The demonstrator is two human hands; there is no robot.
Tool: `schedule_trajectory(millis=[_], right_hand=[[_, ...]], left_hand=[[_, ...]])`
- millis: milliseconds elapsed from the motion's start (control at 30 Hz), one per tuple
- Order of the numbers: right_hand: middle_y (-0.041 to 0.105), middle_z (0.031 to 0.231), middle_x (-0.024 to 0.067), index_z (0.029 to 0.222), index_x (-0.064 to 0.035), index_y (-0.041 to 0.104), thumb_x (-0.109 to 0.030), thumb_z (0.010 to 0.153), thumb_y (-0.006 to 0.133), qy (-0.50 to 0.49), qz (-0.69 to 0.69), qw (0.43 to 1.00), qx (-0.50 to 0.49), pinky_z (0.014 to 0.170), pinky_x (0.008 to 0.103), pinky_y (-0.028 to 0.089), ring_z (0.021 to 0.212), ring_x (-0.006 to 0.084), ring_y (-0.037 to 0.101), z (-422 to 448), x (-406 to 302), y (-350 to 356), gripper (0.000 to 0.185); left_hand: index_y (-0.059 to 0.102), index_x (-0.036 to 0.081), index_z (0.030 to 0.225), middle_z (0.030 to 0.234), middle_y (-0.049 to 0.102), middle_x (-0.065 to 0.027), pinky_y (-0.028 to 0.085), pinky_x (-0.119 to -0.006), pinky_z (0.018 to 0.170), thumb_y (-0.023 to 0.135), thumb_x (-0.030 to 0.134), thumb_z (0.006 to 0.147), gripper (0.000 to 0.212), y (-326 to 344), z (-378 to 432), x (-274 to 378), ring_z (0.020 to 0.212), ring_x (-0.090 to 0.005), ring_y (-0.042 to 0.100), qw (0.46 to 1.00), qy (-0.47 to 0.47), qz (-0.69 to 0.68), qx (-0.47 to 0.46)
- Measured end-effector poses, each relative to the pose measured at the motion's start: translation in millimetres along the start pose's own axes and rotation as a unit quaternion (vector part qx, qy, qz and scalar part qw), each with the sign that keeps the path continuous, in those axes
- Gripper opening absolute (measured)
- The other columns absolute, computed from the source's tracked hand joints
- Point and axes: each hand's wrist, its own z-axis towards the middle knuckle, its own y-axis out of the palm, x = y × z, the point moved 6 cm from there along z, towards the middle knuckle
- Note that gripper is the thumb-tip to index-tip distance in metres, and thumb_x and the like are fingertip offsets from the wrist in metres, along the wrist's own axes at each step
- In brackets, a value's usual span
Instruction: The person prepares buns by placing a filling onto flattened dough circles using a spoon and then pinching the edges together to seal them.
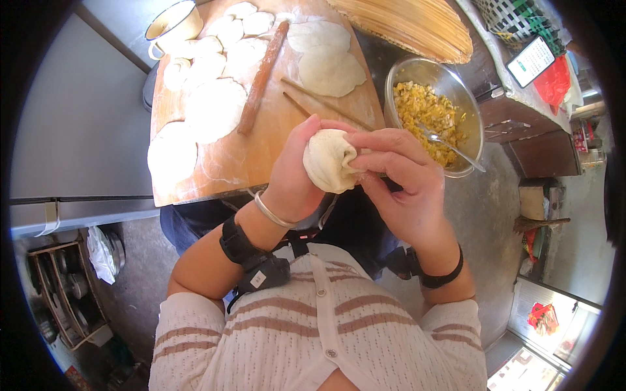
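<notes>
Above the near edge of the floured board, my left hand (297,171) cups a round, partly gathered dough bun (326,162). The fingers of my right hand (403,176) pinch the bun's pleated edge from the right side. Whatever is inside the dough is hidden. Beyond my hands lies a wooden rolling pin (264,78), slanting across the board. A pair of chopsticks (326,101) rests to its right, partly behind my hands. To the right stands a metal bowl (474,105) of yellow chopped filling (425,117), with a metal spoon (457,149) leaning in it.
Flat dough rounds (330,71) and smaller dough pieces (208,63) lie on the wooden board (220,171). An enamel mug (178,27) stands at its far left corner. A stalk-woven lid (411,24) is behind the bowl. A lit phone (530,61) lies on the counter at right.
</notes>
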Motion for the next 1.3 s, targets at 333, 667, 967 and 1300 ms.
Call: schedule_trajectory(millis=[333, 667, 967, 1300], right_hand=[[0.063, 0.094, 0.0097, 0.088, -0.0013, 0.065, 0.01, 0.069, 0.064, 0.041, -0.018, 0.993, -0.108, 0.067, 0.0293, 0.049, 0.078, 0.0232, 0.061, 6.0, -5.1, 0.0, 0.021], [0.061, 0.099, 0.0095, 0.094, -0.005, 0.062, -0.002, 0.074, 0.063, -0.119, -0.069, 0.979, -0.151, 0.071, 0.0325, 0.05, 0.088, 0.0278, 0.061, 0.8, -5.0, 7.1, 0.021], [0.061, 0.1, 0.0099, 0.09, -0.0031, 0.06, -0.003, 0.076, 0.061, 0.092, -0.05, 0.984, -0.142, 0.069, 0.0321, 0.052, 0.086, 0.0262, 0.061, 1.1, 13.4, 8.6, 0.014], [0.062, 0.092, 0.0106, 0.087, 0.0009, 0.059, 0.002, 0.071, 0.066, -0.059, -0.038, 0.994, -0.081, 0.067, 0.0273, 0.052, 0.077, 0.0282, 0.062, 4.6, -1.8, 9.8, 0.018]], left_hand=[[0.058, 0.003, 0.099, 0.087, 0.063, -0.0087, 0.051, -0.033, 0.066, 0.03, 0.038, 0.096, 0.045, -1.8, -5.5, 7.2, 0.078, -0.0181, 0.061, 0.992, -0.021, 0.123, -0.034], [0.055, 0.004, 0.108, 0.099, 0.062, -0.0103, 0.049, -0.035, 0.08, 0.036, 0.034, 0.098, 0.038, 9.1, -16.0, 21.2, 0.091, -0.0206, 0.06, 0.929, -0.324, 0.177, -0.03], [0.054, 0.002, 0.114, 0.107, 0.062, -0.0093, 0.048, -0.035, 0.087, 0.038, 0.031, 0.097, 0.037, -7.0, -4.7, 6.4, 0.098, -0.021, 0.06, 0.99, -0.109, 0.091, -0.019], [0.053, 0.002, 0.109, 0.101, 0.062, -0.0096, 0.052, -0.038, 0.079, 0.039, 0.038, 0.096, 0.041, 11.1, -18.0, 25.2, 0.092, -0.0246, 0.062, 0.925, -0.337, 0.177, -0.017]])
